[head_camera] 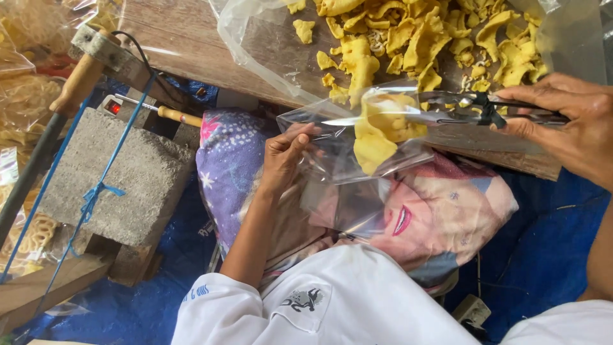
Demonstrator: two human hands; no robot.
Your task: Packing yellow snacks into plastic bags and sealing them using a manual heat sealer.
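Observation:
My left hand point(284, 156) pinches the rim of a small clear plastic bag point(357, 169) and holds it open. My right hand point(568, 124) grips metal tongs point(460, 112) whose tips reach into the bag's mouth with yellow crackers point(377, 137) between them. Some crackers lie inside the bag. A heap of the same yellow crackers point(415, 38) rests on a large clear plastic sheet point(255, 45) spread over a wooden board point(185, 38) just beyond the bag.
A printed cushion point(447, 211) lies under the bag on my lap. At left stand a grey concrete block point(121, 179), a tool with a wooden handle point(172, 116) and red light, and packed cracker bags point(25, 102). A blue tarp point(543, 249) covers the floor.

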